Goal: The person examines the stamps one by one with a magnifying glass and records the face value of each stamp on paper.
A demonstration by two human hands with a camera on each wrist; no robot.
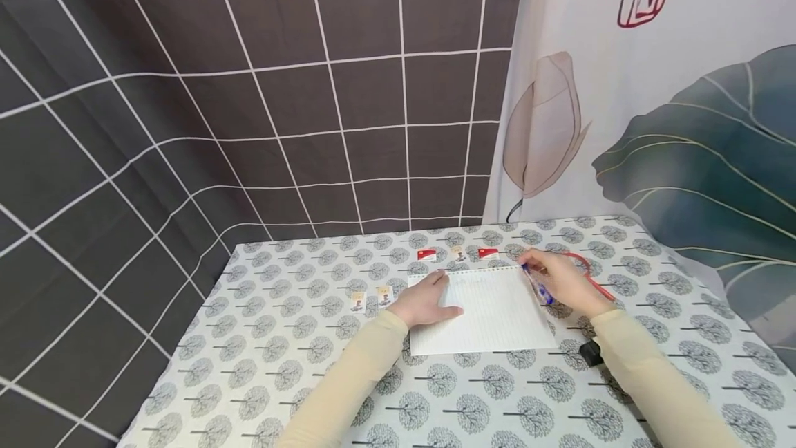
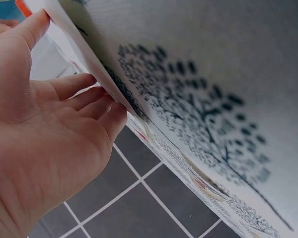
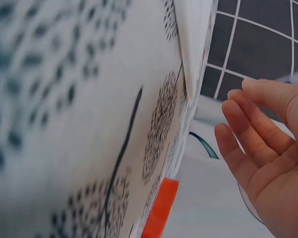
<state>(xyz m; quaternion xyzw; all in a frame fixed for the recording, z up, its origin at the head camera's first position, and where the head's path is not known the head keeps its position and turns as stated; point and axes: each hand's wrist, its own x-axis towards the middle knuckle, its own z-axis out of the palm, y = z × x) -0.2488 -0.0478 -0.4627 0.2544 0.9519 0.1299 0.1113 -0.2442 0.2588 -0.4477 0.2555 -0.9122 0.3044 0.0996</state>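
A white lined notepad (image 1: 497,316) with a perforated top edge lies on the table. My left hand (image 1: 425,299) rests on its left side, fingers fairly straight and thumb spread over the page. In the left wrist view, the left fingertips (image 2: 116,110) press at the paper's edge. At the notepad's upper right corner, my right hand (image 1: 560,282) holds a blue pen (image 1: 547,294), thumb and fingers drawn together. Faint blue marks show near the top of the page. From the right wrist view, the right hand (image 3: 273,134) hovers just off the tabletop, with most of the pen hidden.
Red-and-white cards (image 1: 426,254) and a small picture card (image 1: 458,254) lie behind the notepad. Picture cards (image 1: 358,302) lie to its left. A red strip (image 1: 600,287) curves beside the right hand. A tree-print cloth (image 1: 298,365) covers the table, with curtains behind.
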